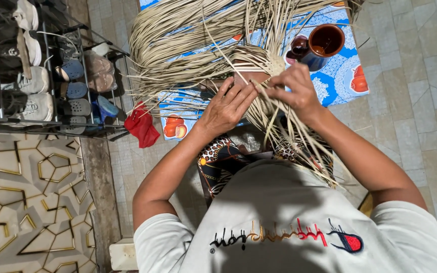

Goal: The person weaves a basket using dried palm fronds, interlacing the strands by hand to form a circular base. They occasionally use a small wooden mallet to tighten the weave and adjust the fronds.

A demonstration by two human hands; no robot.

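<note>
A bundle of pale straw strips (193, 35) fans out over the floor in front of me, part of it woven into a small mat (251, 58). My left hand (227, 106) lies flat on the strips beside the woven part, fingers together and pinching strands. My right hand (296, 90) is closed on several strips at the weave's edge. More strips trail down over my lap (299, 146).
A brown and blue mug (322, 44) stands on a blue patterned cloth (340, 76) just right of the weave. A red rag (141, 125) lies to the left. A metal shoe rack (46, 76) with several shoes fills the upper left. Tiled floor (416, 96) lies right.
</note>
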